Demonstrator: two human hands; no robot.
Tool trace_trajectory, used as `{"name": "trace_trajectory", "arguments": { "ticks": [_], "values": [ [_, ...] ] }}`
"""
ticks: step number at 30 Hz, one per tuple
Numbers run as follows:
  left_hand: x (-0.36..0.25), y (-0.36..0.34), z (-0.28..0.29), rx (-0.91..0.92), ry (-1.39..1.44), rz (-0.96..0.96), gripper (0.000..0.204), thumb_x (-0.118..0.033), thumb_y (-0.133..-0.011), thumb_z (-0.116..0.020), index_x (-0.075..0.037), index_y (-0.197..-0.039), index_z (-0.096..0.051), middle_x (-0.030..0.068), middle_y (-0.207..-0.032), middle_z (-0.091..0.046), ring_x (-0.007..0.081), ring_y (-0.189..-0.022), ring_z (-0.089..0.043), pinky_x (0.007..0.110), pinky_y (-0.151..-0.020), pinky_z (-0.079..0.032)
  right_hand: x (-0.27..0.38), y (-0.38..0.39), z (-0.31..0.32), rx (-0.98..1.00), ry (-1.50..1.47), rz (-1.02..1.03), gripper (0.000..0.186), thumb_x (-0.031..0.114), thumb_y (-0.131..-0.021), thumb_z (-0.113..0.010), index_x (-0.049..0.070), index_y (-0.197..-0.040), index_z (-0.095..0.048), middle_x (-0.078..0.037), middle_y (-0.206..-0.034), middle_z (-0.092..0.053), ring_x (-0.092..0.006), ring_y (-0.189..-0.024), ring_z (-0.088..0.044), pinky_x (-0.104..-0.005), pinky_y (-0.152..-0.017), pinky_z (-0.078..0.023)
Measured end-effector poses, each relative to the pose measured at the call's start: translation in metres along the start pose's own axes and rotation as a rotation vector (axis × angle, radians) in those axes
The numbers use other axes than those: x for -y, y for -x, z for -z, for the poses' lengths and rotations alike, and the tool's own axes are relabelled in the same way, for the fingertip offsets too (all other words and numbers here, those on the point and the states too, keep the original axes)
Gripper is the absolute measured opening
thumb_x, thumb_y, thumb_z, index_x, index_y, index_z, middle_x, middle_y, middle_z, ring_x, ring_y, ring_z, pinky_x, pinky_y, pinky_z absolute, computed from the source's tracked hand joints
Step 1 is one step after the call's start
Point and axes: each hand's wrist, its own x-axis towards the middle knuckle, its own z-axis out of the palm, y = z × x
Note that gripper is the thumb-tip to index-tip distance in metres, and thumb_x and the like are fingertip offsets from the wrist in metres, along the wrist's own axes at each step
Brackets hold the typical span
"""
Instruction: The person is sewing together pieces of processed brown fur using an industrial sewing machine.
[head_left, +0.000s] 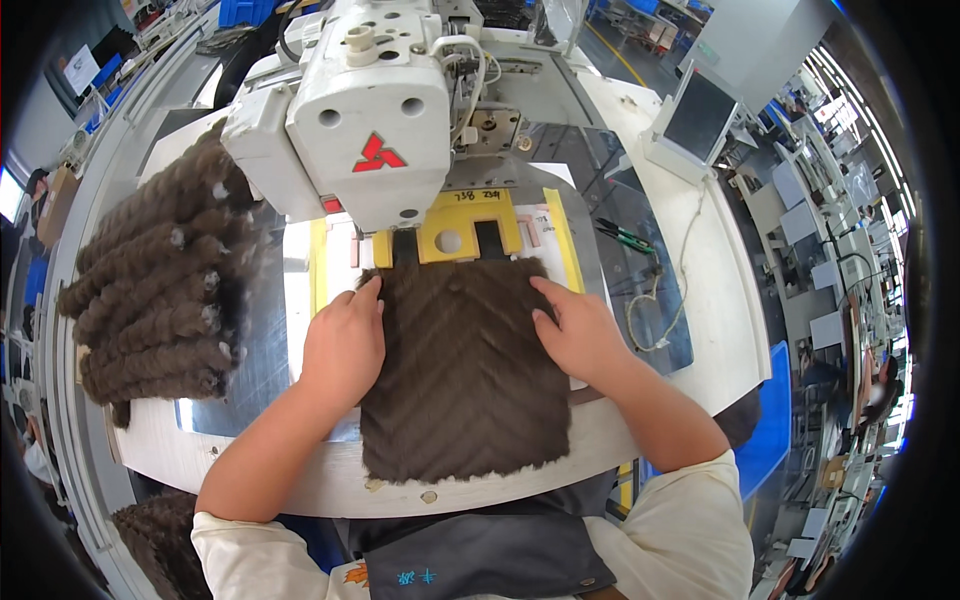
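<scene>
A brown fur panel (465, 380) with chevron-like ridges lies flat beneath the head of a white sewing machine (370, 120), its lower end reaching the table's front edge. My left hand (345, 335) is closed at the panel's upper left edge, thumb and forefinger on the fur. At the upper right edge, my right hand (582, 325) grips the panel, with the thumb and forefinger showing over the fur and the other fingers tucked under. Just beyond the panel's top edge is a yellow clamp plate (450, 242) with a round hole and dark slots.
Several rolled brown fur pieces (160, 290) are stacked at the left. To the right lie green-handled thread snips (626, 237) and a pale cord (690, 260). A screen (697, 115) stands at the back right, and a blue bin (772, 425) is beside the table (715, 350).
</scene>
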Motion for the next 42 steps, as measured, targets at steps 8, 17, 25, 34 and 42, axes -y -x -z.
{"name": "trace_trajectory", "arguments": {
  "ticks": [8, 17, 25, 34, 42],
  "values": [
    [0.01, -0.029, -0.006, 0.057, -0.102, 0.038, 0.029, -0.004, -0.098, -0.053, 0.006, -0.124, -0.063, 0.0274, -0.095, -0.07, 0.0449, -0.088, -0.068, 0.052, -0.081, -0.055, -0.008, -0.032, -0.001, -0.069, 0.034, 0.057, 0.042, 0.017, -0.093, -0.062, -0.001, -0.131, -0.064, -0.027, -0.094, -0.072, -0.0464, -0.092, -0.068, -0.0522, -0.088, -0.054],
    [0.013, -0.052, -0.005, 0.114, -0.177, 0.059, 0.035, 0.0, -0.092, -0.049, 0.008, -0.124, -0.062, 0.0278, -0.095, -0.07, 0.0458, -0.09, -0.068, 0.053, -0.082, -0.055, -0.007, -0.068, 0.006, -0.02, 0.069, 0.115, 0.037, 0.014, -0.09, -0.06, -0.005, -0.122, -0.064, -0.027, -0.091, -0.071, -0.0465, -0.089, -0.068, -0.054, -0.084, -0.054],
    [0.018, -0.052, -0.012, 0.083, -0.204, 0.028, 0.027, 0.0, -0.09, -0.052, 0.008, -0.115, -0.059, 0.0271, -0.088, -0.067, 0.0462, -0.081, -0.066, 0.054, -0.075, -0.054, -0.005, -0.075, 0.008, 0.027, 0.116, 0.029, 0.054, 0.019, -0.091, -0.059, -0.004, -0.139, -0.054, -0.024, -0.088, -0.072, -0.0453, -0.084, -0.069, -0.054, -0.078, -0.056],
    [0.022, -0.048, -0.012, 0.142, -0.213, 0.028, 0.005, 0.0, -0.091, -0.055, 0.004, -0.094, -0.055, 0.0268, -0.082, -0.064, 0.0496, -0.076, -0.062, 0.057, -0.069, -0.051, -0.009, -0.063, 0.003, 0.092, 0.13, 0.083, 0.057, 0.019, -0.09, -0.061, -0.01, -0.138, -0.054, -0.025, -0.088, -0.069, -0.0425, -0.081, -0.068, -0.0489, -0.078, -0.056],
    [0.02, -0.047, -0.01, 0.069, -0.254, -0.158, 0.003, 0.002, -0.088, -0.058, 0.002, -0.09, -0.055, 0.0232, -0.081, -0.062, 0.0456, -0.076, -0.061, 0.054, -0.069, -0.051, -0.017, -0.065, -0.007, 0.036, 0.079, 0.142, 0.051, 0.015, -0.09, -0.061, -0.009, -0.136, -0.056, -0.025, -0.092, -0.069, -0.0419, -0.084, -0.068, -0.0493, -0.079, -0.055]
  ]
}}
